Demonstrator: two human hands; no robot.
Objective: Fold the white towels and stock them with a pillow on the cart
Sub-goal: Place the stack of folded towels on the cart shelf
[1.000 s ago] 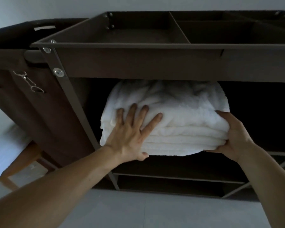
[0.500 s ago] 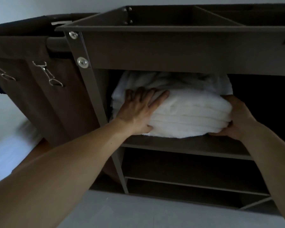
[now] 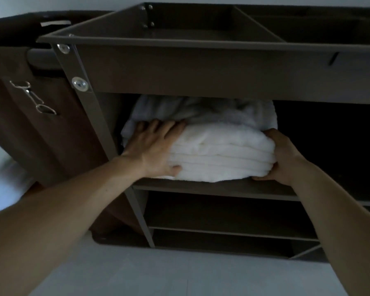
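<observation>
Folded towels (image 3: 220,154): stacked on the cart (image 3: 201,71) upper shelf (image 3: 233,188), long axis left-right between both grips.
Left grip (image 3: 152,150): fingers straight, pressing the left end.
Right grip (image 3: 282,157): curled round the right end.
Next: likely push inward.

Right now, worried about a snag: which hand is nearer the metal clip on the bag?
Left. The left hand lies on the towels, right of the clip; the right hand grips their far end.

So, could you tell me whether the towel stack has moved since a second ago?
Yes, inward: the towel stack overhung the front edge of the shelf before and now rests on it, behind that edge.
</observation>
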